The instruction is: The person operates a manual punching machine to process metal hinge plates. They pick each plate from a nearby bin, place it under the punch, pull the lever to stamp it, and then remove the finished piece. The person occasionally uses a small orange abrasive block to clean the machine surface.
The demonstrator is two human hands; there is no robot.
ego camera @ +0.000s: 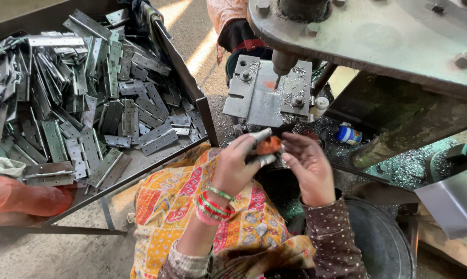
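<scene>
**Hinge held between both hands, below the drill**

Nearest to me, my left hand has its fingers closed around a small steel hinge, with an orange-red piece pressed against it; I cannot tell whether that is a rag or a fingertip cover. My right hand sits just beside it, fingers half curled and touching the same piece, holding nothing else that I can make out.

I judge the hinge to be stiff, fairly light for one hand, and likely slick with cutting swarf, its stamped edges possibly sharp. The flat leaves look like the safest place to pinch it, thumb on one face and fingers on the other, keeping clear of the knuckle so that it cannot fold shut on skin.

Just beyond the hands, the drill bit stands over a bolted jig plate strewn with chips. A small blue-and-white bottle lies to the right of it.

Farther left, a tilted tray holds a loose heap of hinges.
</scene>
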